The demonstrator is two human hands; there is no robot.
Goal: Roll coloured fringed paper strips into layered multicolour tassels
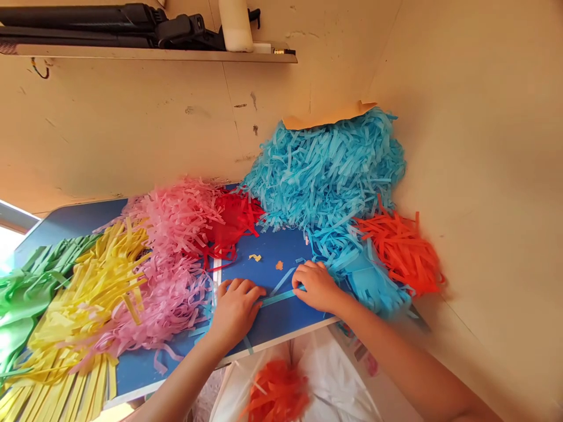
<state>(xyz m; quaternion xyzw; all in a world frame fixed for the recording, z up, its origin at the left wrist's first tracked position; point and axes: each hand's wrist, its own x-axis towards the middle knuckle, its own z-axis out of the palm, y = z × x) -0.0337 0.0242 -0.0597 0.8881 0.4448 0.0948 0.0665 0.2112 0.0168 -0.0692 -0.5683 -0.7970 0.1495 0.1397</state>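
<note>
A narrow light-blue paper strip point(280, 298) lies nearly level across the blue tabletop point(264, 243), running from one hand to the other. My left hand point(237, 305) rests on the table with its fingers curled down over the strip's left end. At the right end, my right hand point(317, 285) pinches the strip between thumb and bent fingers. The fingertips of both hands are partly hidden. A second thin blue strip point(282, 282) slants just above the first. Small yellow point(255, 257) and orange scraps point(279, 265) lie beyond my hands.
Blue fringed paper point(325, 176) is heaped against the wall, with orange fringe point(400, 252) to its right. Red point(237, 220), pink point(176, 217), yellow point(88, 287) and green fringe point(26, 293) cover the left side. An orange tuft point(279, 390) sits below the table edge. A shelf point(153, 54) hangs above.
</note>
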